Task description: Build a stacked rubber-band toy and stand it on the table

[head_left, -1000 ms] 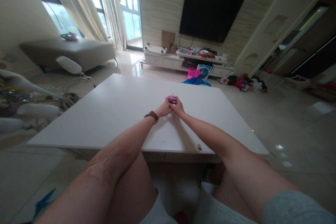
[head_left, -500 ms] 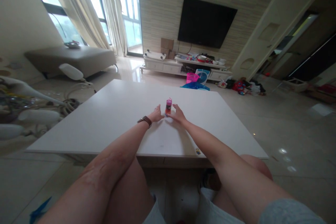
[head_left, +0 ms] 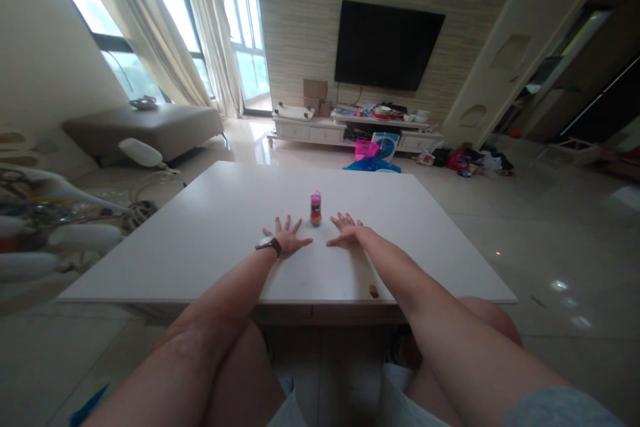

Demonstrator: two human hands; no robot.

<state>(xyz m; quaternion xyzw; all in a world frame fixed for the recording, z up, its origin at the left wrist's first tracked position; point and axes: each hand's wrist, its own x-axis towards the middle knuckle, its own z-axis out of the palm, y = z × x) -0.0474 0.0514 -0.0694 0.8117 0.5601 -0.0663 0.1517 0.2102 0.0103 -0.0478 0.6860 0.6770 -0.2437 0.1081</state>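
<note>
A small bottle with a pink cap stands upright on the white table, near its middle. My left hand, with a brown watch on the wrist, lies flat on the table, fingers spread, just left of and nearer than the bottle. Palm down and with fingers apart, my right hand rests just right of the bottle. Neither hand touches it.
A small dark speck sits near the table's front edge. Beyond the table are a pink basket, a low white TV cabinet with clutter and a wall TV. A grey sofa and cables lie at left.
Both hands held the bottle together a second ago, then let go of it. They have drawn back toward me and now lie flat on the table on either side of it.
</note>
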